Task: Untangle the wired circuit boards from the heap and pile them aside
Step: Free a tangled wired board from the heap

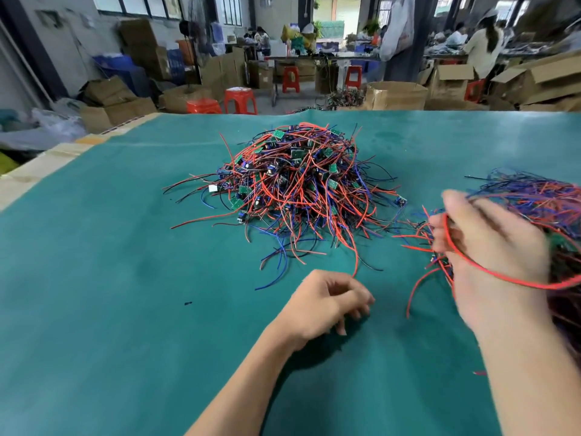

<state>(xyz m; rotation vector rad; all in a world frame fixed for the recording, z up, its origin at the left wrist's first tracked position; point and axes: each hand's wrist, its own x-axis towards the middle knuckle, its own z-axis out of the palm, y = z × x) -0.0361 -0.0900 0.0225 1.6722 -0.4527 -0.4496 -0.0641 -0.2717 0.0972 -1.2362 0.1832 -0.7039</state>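
A tangled heap (301,184) of small green circuit boards with red, blue and black wires lies in the middle of the green table mat (125,262). A second pile of wired boards (540,199) lies at the right edge. My right hand (490,243) is blurred beside that pile, fingers curled around wires, with a red wire (490,272) looped over its back. My left hand (330,300) hovers just in front of the heap, fingers loosely curled; I see nothing held in it. A red wire tip from the heap ends just above its knuckles.
The mat covers the table; its taped left edge (47,165) runs diagonally. Beyond the far edge stand red stools (240,100), cardboard boxes (396,96) and people working at other benches. A small dark scrap (188,303) lies on the mat at left.
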